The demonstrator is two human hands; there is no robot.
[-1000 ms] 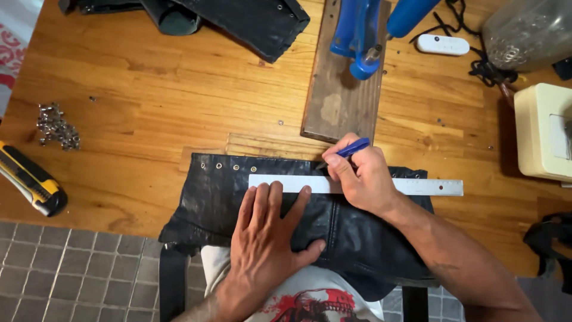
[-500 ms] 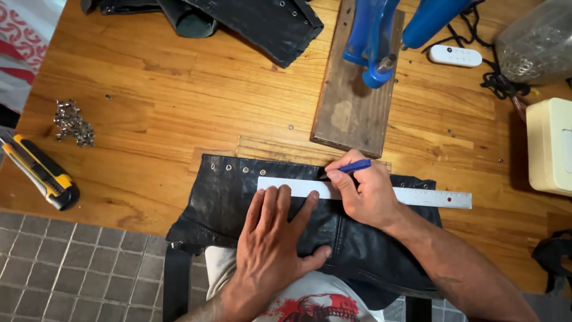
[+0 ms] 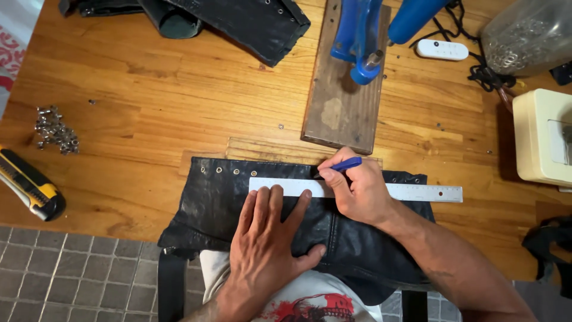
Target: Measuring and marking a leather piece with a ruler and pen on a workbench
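Pen (image 3: 345, 164) in right hand (image 3: 356, 192) (over ruler (image 3: 417, 192))

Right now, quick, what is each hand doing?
Left hand: open, fingers spread flat, pressing the metal ruler onto the black leather piece.
Right hand: closed, holding a blue pen at the ruler's edge.

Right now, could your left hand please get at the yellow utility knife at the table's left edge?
Probably yes: the left hand lies flat on the ruler and black leather, and bare table separates it from the utility knife. Lifting it would free the ruler.
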